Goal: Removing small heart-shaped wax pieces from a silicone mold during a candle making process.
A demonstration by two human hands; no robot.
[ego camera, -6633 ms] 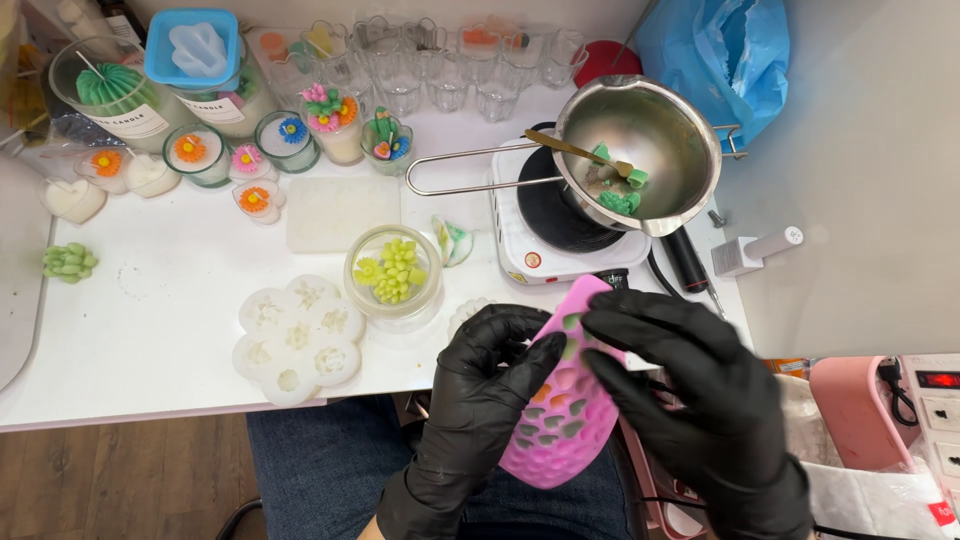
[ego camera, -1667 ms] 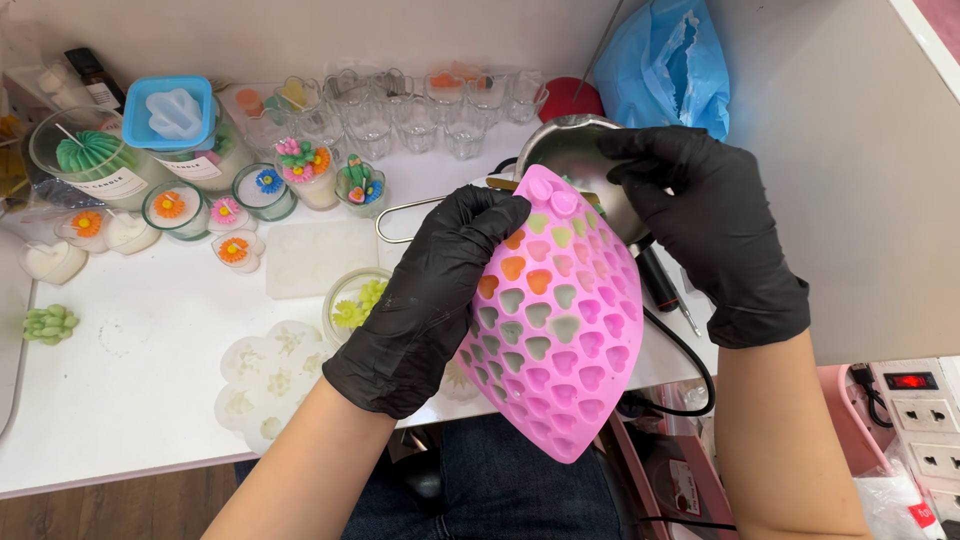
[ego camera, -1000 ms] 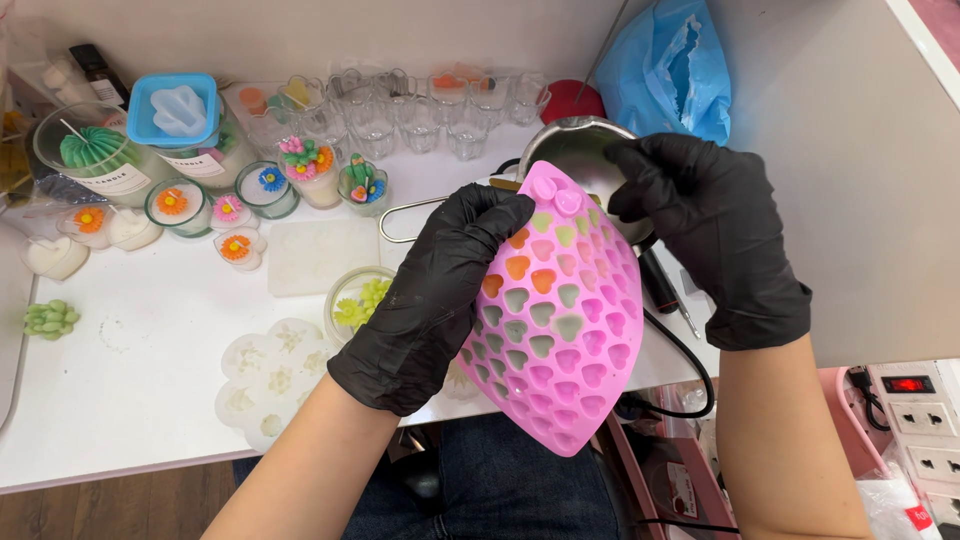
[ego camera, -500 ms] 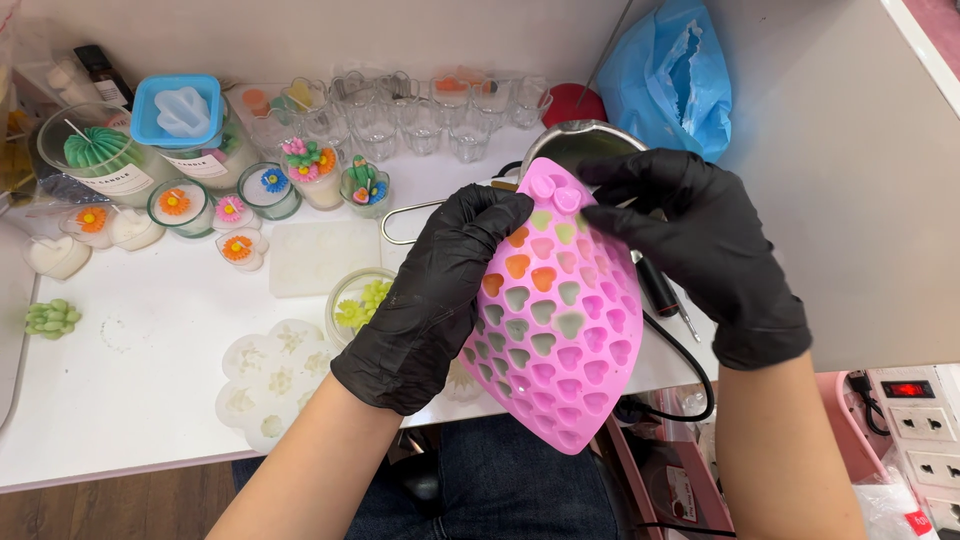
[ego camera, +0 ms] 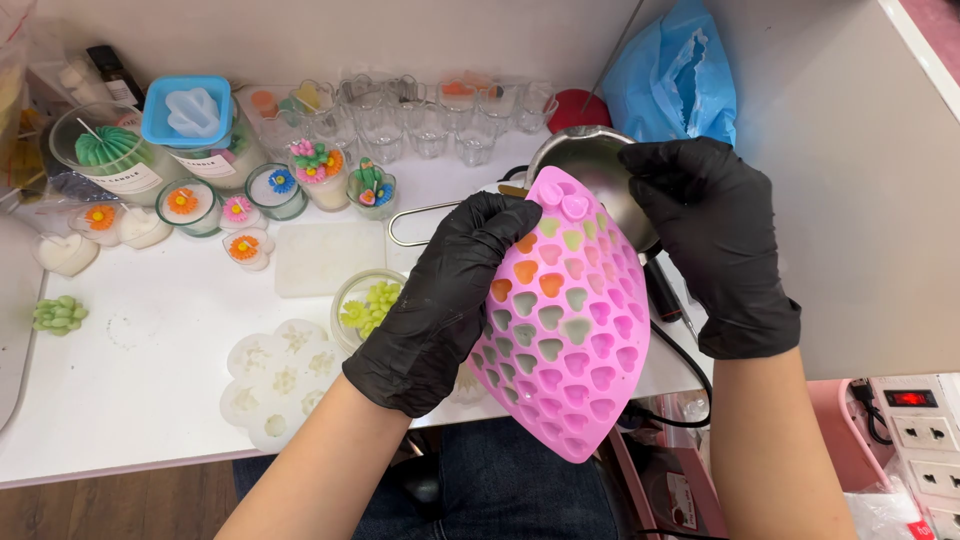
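- One cam only, worn on person's head; no 2nd view, so no shared area.
- Looks steeply down and fwd, over the lap to the white table (ego camera: 150, 380) and the wall behind it.
- Close range: left hand (ego camera: 440, 300), right hand (ego camera: 715, 240) and pink mould (ego camera: 575, 350) fill the centre of frame.
- Forearms enter from the bottom edge.
- Frame right takes in a power strip (ego camera: 915, 425) set lower than the tabletop.
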